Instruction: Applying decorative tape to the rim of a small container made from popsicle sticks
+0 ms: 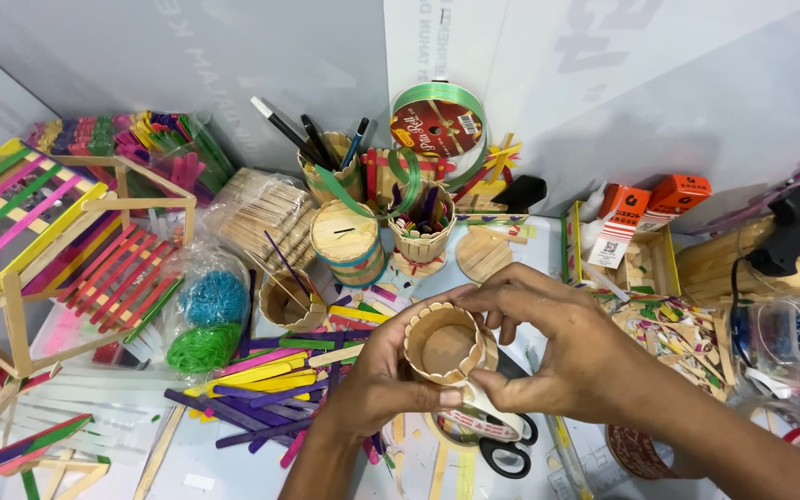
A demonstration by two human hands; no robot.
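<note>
From the head camera, looking down over a crowded craft table (548,245), both hands meet just below the middle of the view. The left hand (377,384) comes in from six o'clock and wraps its fingers around the near side of a small round cup made of craft sticks (444,343), thumb pressed to the wall at about five o'clock. The right hand (562,347) arrives from four o'clock and curls over the cup's far rim, fingertips pinching the wall at about one o'clock. The cup is tilted so its open mouth faces up toward the camera, held above the table between both hands.

Directly below the cup, at six o'clock, lie black-handled scissors (502,454). At nine o'clock of the hands a heap of coloured craft sticks (266,389) lies loose, yellow, purple and pink. At twelve o'clock stand more stick-built holders (349,241), one with pens (312,139), and behind them a spool of green ribbon (437,116). Far out at ten o'clock rests a striped stick frame (20,218). At two o'clock a black glue gun (798,231) sits near the edge.
</note>
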